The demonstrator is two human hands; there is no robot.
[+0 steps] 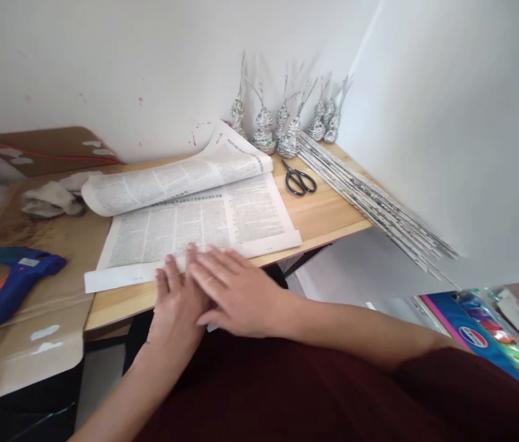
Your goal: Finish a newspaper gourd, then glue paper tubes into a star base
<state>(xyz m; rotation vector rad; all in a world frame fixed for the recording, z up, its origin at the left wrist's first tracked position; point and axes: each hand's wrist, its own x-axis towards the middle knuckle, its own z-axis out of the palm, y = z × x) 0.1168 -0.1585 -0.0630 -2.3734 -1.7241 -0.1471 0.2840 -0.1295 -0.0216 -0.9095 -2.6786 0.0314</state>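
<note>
Newspaper [185, 227]: carried print too small to read
Left hand [177, 310]: lay open on its folded edge
Right hand [241, 298]: open, overlapped left, visibly gripping nothing
Blue packet [447, 308]: bore illegible oval logo [473, 336]

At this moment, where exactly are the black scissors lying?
In the head view, the black scissors lie right of centre on the wooden table, between the newspaper and the thin paper rods.

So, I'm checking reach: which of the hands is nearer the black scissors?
Right. The right hand is at the near edge of the newspaper, left of and below the black scissors in view; the left hand is farther left, partly covered by it.
</note>
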